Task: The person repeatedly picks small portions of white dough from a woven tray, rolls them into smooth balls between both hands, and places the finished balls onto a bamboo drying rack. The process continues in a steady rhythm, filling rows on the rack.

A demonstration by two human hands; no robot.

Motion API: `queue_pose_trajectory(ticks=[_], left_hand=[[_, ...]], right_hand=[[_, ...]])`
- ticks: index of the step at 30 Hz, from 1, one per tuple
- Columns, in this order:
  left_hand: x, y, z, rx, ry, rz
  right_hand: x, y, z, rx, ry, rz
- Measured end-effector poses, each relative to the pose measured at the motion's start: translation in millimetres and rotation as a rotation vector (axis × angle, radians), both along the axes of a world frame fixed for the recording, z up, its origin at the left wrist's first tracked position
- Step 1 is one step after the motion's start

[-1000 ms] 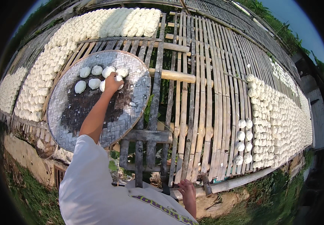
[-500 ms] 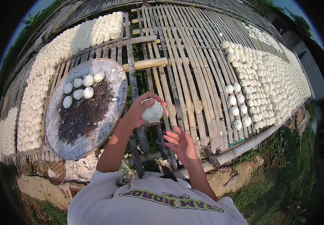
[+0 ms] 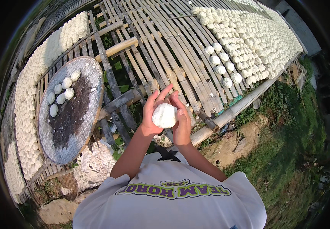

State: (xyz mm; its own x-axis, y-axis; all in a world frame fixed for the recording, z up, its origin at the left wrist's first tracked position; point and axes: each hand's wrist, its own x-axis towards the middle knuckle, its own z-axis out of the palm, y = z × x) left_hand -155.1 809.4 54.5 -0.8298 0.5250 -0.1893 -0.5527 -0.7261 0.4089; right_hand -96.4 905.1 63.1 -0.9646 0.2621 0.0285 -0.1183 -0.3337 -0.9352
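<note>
My left hand [image 3: 149, 122] and my right hand [image 3: 183, 124] cup a rounded white lump [image 3: 164, 115] between them, low in front of my body. The left fingers reach up behind the lump, and the right fingers curve along its right side. To the left, a round woven tray [image 3: 77, 137] with a dark stained middle lies on the bamboo rack [image 3: 188, 76], holding several similar white lumps [image 3: 69, 93]. Right of my hands, several loose lumps [image 3: 219, 69] sit on the slats beside the dense rows.
Dense rows of white lumps [image 3: 42, 68] run along the left of the rack and also cover its right part [image 3: 260, 45]. A thick bamboo pole [image 3: 236, 110] edges the rack's near side, with soil and grass [image 3: 279, 160] below. Crossbars and gaps lie between tray and slats.
My left hand has lifted a lump off the tray and brought it down to my body. My right hand has risen to join it around the lump. The view has swung rightward.
</note>
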Motion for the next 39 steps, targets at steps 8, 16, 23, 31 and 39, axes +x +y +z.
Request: queue_pose_trajectory(ticks=[8, 16, 23, 31, 39], left_hand=[[6, -14, 24, -0.078, -0.094, 0.219], [12, -4, 31, -0.367, 0.029, 0.545], [18, -6, 21, 0.156, -0.038, -0.057], [11, 1, 18, 0.023, -0.254, 0.206], [2, 14, 3, -0.556, 0.505, 0.067]], right_hand=[[8, -15, 14, 0.147, 0.212, 0.089], [-10, -16, 33, -0.694, -0.162, -0.063], [12, -18, 11, 0.232, 0.460, -0.149], [16, -6, -3, 0.163, 0.116, -0.061], [-7, 20, -20, -0.639, -0.169, -0.058]])
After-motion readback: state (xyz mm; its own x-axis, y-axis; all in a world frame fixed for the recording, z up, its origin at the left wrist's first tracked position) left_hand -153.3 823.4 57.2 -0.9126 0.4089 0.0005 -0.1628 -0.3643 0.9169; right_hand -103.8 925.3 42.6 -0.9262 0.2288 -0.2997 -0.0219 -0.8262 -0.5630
